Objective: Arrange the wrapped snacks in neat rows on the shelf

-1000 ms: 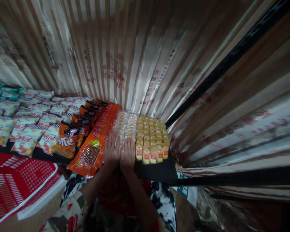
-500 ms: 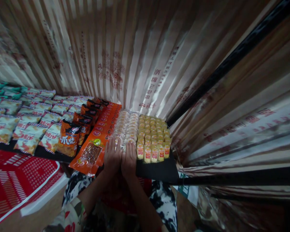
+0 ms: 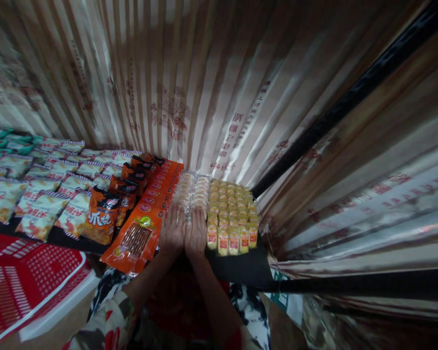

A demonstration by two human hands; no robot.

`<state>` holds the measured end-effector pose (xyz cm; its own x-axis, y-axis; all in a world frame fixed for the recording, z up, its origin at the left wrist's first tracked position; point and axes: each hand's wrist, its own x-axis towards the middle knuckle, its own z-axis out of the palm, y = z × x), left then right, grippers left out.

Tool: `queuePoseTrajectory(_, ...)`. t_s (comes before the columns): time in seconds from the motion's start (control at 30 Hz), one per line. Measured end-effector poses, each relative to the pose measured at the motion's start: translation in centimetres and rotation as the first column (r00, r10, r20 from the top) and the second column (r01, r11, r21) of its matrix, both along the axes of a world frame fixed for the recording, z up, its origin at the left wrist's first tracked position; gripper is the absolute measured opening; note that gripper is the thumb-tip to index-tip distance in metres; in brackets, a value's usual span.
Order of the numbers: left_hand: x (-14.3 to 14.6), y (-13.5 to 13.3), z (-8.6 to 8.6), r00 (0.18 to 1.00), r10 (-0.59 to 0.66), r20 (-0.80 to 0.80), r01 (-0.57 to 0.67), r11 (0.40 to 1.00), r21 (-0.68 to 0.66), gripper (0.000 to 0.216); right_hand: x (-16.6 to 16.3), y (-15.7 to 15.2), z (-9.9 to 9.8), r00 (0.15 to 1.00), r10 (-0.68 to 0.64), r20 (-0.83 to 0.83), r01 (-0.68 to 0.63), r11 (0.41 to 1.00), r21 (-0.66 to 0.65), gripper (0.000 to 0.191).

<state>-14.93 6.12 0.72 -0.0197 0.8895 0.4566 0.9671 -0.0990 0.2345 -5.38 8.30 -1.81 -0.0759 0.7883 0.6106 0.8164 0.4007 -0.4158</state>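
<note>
Two rows of clear-wrapped pale snack packs (image 3: 191, 190) lie on a black shelf (image 3: 241, 267) in front of me. My left hand (image 3: 172, 231) rests flat on the near end of the left row, fingers stretched out. Beside it my right hand (image 3: 194, 234) lies flat on the near end of the right row, thumbs close together. The packs under both palms are hidden. Left of my hands is a long orange snack packet (image 3: 146, 221) with a clear window showing brown sticks. On the right stand several rows of small yellow packets (image 3: 232, 214).
Orange-and-black snack bags (image 3: 101, 214), white snack bags (image 3: 44, 214) and green packets (image 3: 7, 141) fill the shelf leftward. Below left is a red basket (image 3: 29, 282). A pleated, printed curtain (image 3: 190, 87) hangs behind; a black pole (image 3: 314, 131) slants at the right.
The view has tilted slightly, so the shelf sits a little lower in it. Both hands stay flat on the wrapped packs; nothing has visibly been taken or let go.
</note>
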Motion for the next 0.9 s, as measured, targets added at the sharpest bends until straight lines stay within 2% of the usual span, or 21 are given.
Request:
queuePoseTrajectory(0.2,0.0,0.5,0.3,0.999,0.007,-0.049,-0.006,1.0,0.023,0.046,-0.3,-0.1,0.0,0.997,-0.018,-0.079,0.02,1.0,0.024,0.05)
queuePoseTrajectory(0.47,-0.2,0.6,1.1,1.0,0.019,0.007,-0.019,0.999,0.029,0.043,-0.8,-1.1,1.6,0.991,-0.012,-0.137,0.017,0.999,0.037,0.048)
queuePoseTrajectory(0.6,0.0,-0.1,0.6,0.999,0.039,0.012,-0.039,0.998,0.046,0.041,-1.2,-1.1,1.5,0.972,-0.076,-0.223,0.09,0.995,0.051,0.049)
queuePoseTrajectory(0.8,0.4,0.0,-0.3,0.999,0.043,-0.025,-0.043,0.999,0.019,0.043,-1.2,-0.9,1.0,0.955,0.007,-0.296,0.017,0.997,0.08,0.046)
queuePoseTrajectory(0.9,0.4,0.1,-0.2,0.999,0.045,-0.029,-0.043,0.997,0.061,0.042,-1.2,-0.8,1.8,0.944,-0.038,-0.327,0.052,0.998,0.036,0.045)
